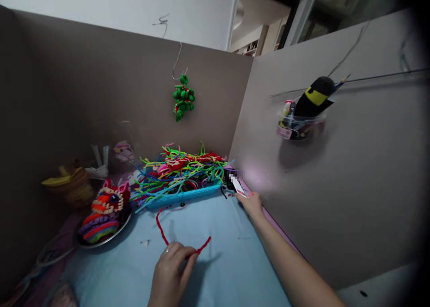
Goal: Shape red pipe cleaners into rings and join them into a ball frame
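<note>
My left hand [174,269] wears a ring and is closed in a pinch above the blue cloth. Between its fingers is a red pipe cleaner [161,228], bent, with one end rising at each side. Stretched out to the right, my right hand [251,205] is closed at the near end of a long white flat object [238,187]. The far part of that object is blurred, so its kind is unclear. Just left of it, a blue tray [188,196] overflows with pipe cleaners [178,168] in many colours.
A metal bowl [116,234] at the left holds a colourful pipe-cleaner figure [107,208]. Behind it stands a brownish pot [72,188]. A green pipe-cleaner ornament [183,98] hangs from a wire. On the right wall hangs a clear container [302,125] of tools. Grey partitions enclose the table.
</note>
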`<action>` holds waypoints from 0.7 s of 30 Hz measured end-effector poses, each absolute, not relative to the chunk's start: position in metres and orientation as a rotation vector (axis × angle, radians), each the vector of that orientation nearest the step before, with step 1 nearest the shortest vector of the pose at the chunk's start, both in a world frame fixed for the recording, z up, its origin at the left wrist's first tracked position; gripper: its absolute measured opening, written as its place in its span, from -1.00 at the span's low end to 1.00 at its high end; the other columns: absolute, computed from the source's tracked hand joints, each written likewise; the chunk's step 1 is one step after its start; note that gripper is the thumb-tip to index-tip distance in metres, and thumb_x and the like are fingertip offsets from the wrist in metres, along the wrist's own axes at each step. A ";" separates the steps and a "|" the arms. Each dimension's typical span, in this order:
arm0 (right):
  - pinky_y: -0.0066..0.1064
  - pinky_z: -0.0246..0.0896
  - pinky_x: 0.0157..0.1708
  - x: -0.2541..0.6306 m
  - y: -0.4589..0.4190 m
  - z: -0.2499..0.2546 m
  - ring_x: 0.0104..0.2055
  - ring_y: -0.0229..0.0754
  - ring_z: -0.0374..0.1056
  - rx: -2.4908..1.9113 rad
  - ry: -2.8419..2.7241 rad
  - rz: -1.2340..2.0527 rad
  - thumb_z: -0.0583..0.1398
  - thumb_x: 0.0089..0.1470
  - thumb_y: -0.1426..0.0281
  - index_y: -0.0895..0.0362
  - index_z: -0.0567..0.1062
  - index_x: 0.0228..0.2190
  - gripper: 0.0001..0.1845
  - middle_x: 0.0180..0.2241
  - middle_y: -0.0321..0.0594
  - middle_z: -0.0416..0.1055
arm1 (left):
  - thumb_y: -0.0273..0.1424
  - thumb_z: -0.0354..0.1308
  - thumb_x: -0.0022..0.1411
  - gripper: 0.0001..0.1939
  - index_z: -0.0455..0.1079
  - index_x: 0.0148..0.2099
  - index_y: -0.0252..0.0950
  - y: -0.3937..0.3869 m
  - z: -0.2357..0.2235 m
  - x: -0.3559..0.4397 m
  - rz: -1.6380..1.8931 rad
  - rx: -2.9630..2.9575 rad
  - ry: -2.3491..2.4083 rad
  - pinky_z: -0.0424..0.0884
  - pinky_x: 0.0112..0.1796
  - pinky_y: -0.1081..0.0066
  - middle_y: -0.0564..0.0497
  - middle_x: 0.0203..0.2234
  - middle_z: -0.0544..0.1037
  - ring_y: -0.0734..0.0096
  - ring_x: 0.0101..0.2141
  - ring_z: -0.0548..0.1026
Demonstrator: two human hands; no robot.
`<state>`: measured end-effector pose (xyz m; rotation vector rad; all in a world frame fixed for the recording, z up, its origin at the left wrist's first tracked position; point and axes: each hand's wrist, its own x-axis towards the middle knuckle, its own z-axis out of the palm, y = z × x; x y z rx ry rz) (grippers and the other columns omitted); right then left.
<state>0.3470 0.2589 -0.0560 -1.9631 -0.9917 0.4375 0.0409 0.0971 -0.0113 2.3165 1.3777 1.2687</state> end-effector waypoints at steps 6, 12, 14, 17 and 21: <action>-0.18 0.20 -0.12 0.333 0.314 -0.043 -0.03 0.24 0.35 -2.181 -1.148 0.241 0.34 -0.27 0.18 0.31 0.23 -0.05 -0.21 -0.16 0.26 0.45 | -0.43 0.06 0.26 -0.89 0.41 -0.29 -0.22 0.098 -0.017 0.044 1.269 2.528 1.243 0.37 -0.45 0.48 0.03 -0.55 0.47 0.42 -0.50 0.45; -0.21 0.16 -0.08 0.325 0.332 -0.042 0.01 0.21 0.31 -2.284 -1.273 0.205 0.35 -0.20 0.24 0.28 0.26 -0.11 -0.34 -0.21 0.25 0.47 | -0.44 0.08 0.24 -0.91 0.39 -0.32 -0.21 0.102 -0.024 0.047 1.213 2.646 1.227 0.36 -0.48 0.47 0.05 -0.58 0.44 0.40 -0.52 0.44; -0.20 0.16 -0.07 0.325 0.331 -0.040 0.01 0.21 0.31 -2.291 -1.301 0.220 0.35 -0.21 0.25 0.29 0.25 -0.10 -0.32 -0.19 0.27 0.46 | -0.43 0.09 0.23 -0.91 0.40 -0.33 -0.21 0.103 -0.025 0.047 1.226 2.655 1.217 0.35 -0.49 0.47 0.05 -0.60 0.44 0.40 -0.53 0.44; -0.12 0.14 -0.05 0.326 0.323 -0.031 0.03 0.25 0.28 -2.280 -1.320 0.259 0.36 -0.24 0.20 0.33 0.25 -0.04 -0.22 -0.12 0.32 0.42 | -0.44 0.10 0.22 -0.92 0.40 -0.31 -0.21 0.103 -0.026 0.047 1.263 2.604 1.232 0.35 -0.49 0.46 0.04 -0.58 0.45 0.40 -0.53 0.44; -0.11 0.05 0.06 0.309 0.279 -0.025 0.14 0.17 0.17 -2.122 -1.380 0.309 0.29 -0.19 0.12 0.20 0.27 0.00 -0.25 0.05 0.17 0.31 | -0.45 0.11 0.22 -0.93 0.42 -0.28 -0.22 0.104 -0.026 0.040 1.440 2.384 1.319 0.36 -0.44 0.45 0.03 -0.53 0.47 0.39 -0.49 0.44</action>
